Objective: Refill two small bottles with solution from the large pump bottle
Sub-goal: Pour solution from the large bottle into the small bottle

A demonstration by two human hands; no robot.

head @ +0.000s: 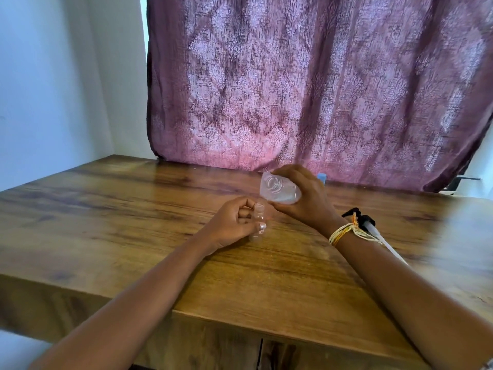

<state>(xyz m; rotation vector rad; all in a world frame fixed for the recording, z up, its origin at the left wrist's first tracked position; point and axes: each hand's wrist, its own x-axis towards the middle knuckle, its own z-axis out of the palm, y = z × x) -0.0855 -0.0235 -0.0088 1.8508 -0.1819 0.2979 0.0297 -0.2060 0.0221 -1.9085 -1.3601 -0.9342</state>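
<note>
With pump removed, big bottle tipped over small one.
Right hand grips large bottle, tilted; left hand holds small bottle upright on desk; pump lies near right wrist.

We see a wooden worktop with dark grain, a removed pump head with black top and white tube lying on it, a small blue object well behind the pump head at the worktop's back edge
</note>
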